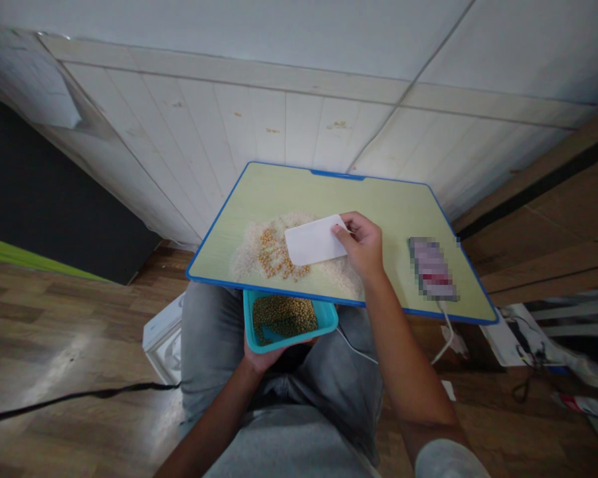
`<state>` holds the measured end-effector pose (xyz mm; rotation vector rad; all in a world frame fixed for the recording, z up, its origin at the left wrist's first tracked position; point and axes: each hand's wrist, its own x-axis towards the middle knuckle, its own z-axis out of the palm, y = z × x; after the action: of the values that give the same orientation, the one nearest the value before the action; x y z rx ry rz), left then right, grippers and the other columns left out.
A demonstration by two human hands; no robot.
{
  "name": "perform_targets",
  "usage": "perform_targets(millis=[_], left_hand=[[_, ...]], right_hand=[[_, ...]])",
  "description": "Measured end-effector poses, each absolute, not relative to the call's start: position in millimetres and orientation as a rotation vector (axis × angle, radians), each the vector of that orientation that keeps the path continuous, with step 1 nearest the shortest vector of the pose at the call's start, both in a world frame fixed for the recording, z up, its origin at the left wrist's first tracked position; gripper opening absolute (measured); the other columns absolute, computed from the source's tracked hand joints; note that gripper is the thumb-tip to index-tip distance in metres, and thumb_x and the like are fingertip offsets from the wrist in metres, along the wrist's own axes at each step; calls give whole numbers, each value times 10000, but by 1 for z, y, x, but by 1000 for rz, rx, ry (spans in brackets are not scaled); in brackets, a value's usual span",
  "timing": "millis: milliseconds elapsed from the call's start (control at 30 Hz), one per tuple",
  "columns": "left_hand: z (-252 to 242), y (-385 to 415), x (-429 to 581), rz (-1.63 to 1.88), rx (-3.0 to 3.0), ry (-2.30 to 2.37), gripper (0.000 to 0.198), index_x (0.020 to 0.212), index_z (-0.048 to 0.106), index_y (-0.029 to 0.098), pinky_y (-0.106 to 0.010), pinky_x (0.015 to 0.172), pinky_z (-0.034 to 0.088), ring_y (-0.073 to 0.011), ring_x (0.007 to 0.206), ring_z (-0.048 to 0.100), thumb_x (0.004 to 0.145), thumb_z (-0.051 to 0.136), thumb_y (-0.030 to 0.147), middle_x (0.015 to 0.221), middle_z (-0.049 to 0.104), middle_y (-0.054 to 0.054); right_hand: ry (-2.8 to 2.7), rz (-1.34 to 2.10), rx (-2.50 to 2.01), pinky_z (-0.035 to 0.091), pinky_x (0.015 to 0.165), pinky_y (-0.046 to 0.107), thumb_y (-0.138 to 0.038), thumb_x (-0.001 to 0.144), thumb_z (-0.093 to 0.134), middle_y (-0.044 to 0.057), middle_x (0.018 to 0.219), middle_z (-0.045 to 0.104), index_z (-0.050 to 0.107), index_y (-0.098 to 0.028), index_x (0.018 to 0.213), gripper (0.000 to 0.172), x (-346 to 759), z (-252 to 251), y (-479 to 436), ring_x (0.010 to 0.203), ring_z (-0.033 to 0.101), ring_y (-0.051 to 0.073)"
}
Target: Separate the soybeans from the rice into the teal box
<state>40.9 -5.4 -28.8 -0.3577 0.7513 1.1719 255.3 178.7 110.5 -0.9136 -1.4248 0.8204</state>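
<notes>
My right hand (363, 242) pinches a white rectangular card (313, 242) and holds it over the small table (379, 199). Beneath and around the card lie spread white grains (246, 249) that look like rice, with yellowish soybeans (269, 255) scattered among them. Just below the table's near edge, my left hand (264, 358) supports a turquoise plastic container (330, 318) from underneath; most of its fingers are hidden. Inside the container sits a heap of soybeans (286, 312), with part of the bottom showing at the left.
A phone-like object (432, 269), pixelated, lies on the table's right side with a white cable (448, 335) running off the edge. Behind the table stands a white panelled wall (259, 126). A white box (164, 335) is on the floor by my left leg.
</notes>
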Motion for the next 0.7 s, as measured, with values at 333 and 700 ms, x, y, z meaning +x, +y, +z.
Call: perform_targets(millis=[333, 700], left_hand=[[-30, -6, 41, 1176, -340, 742, 599, 1575, 699, 343, -873, 1341, 234, -481, 1671, 477, 1144, 396, 626, 1684, 688, -68], [-29, -4, 40, 1159, -290, 744, 500, 1400, 786, 325, -852, 1269, 440, -476, 1533, 641, 1121, 472, 597, 1506, 811, -83]], right_hand=[[-1470, 879, -886, 470, 620, 297, -630, 831, 886, -2, 767, 711, 789, -266, 858, 377, 254, 112, 176, 718, 618, 180], [-1427, 856, -915, 497, 630, 302, -654, 833, 871, 9, 794, 727, 766, -266, 872, 404, 255, 113, 176, 741, 639, 190]])
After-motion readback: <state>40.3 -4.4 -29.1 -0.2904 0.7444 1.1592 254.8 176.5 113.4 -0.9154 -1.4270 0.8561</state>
